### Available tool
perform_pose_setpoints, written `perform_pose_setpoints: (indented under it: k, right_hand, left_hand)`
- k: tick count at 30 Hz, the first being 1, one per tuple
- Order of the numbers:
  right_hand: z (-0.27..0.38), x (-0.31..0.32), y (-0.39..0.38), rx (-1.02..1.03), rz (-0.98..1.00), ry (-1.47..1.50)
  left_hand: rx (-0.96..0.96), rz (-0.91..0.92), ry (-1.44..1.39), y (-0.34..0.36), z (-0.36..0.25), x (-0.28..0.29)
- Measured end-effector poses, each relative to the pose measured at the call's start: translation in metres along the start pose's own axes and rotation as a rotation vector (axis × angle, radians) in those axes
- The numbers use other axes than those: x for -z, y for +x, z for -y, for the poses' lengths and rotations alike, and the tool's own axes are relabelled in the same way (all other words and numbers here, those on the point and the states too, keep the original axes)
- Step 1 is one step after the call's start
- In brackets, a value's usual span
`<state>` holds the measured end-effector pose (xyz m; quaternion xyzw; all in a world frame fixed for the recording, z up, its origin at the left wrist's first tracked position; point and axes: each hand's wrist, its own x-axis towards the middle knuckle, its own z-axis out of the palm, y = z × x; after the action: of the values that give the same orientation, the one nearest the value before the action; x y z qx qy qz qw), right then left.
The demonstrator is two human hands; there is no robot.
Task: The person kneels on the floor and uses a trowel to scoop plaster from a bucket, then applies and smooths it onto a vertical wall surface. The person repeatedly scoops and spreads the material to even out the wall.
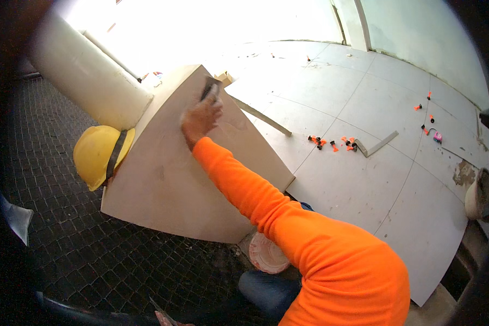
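My right hand (202,117), on an outstretched arm in an orange sleeve, is at the upper part of a large beige slab (163,179). Its fingers close around a dark, flat, rectangular pad (209,87) that lies against the slab's face; the hand is slightly blurred. At the bottom edge, only a small part of my left hand (171,321) shows, beside a thin blade-like edge. What it holds is mostly cut off by the frame. A round pail (269,254) with pale residue stands by the slab's lower corner, near my knee.
A yellow hard hat (99,156) rests against the slab's left edge, below a thick pale column (89,76). Orange-and-black tile spacers (319,142), a metal square (379,144) and a pink tape measure (438,137) lie on the light tiles. Dark ridged flooring (60,233) covers the left.
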<state>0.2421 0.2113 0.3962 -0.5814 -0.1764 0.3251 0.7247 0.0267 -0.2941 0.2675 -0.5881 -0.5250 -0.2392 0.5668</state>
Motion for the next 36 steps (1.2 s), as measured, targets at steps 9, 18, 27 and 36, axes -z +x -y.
perform_pose_setpoints:
  k: [9, 18, 27, 36]
  right_hand:
    - [-0.047, 0.088, -0.104, 1.05, 0.48, 0.28]
    - [-0.133, 0.237, -0.116, 0.524, 2.017, 0.302]
    - [-0.224, 0.232, -0.031, 0.861, 1.652, -0.437]
    - [-0.034, 0.088, 0.091, 1.746, 0.185, -0.443]
  left_hand:
    - [0.458, 0.032, -0.154, -0.001, -0.029, 0.003]
    - [1.942, -0.034, -1.784, -0.055, -0.148, -0.044]
    - [2.039, -0.243, -1.87, -0.035, -0.151, -0.027]
    - [1.41, -0.215, -0.841, -0.064, -0.093, -0.018]
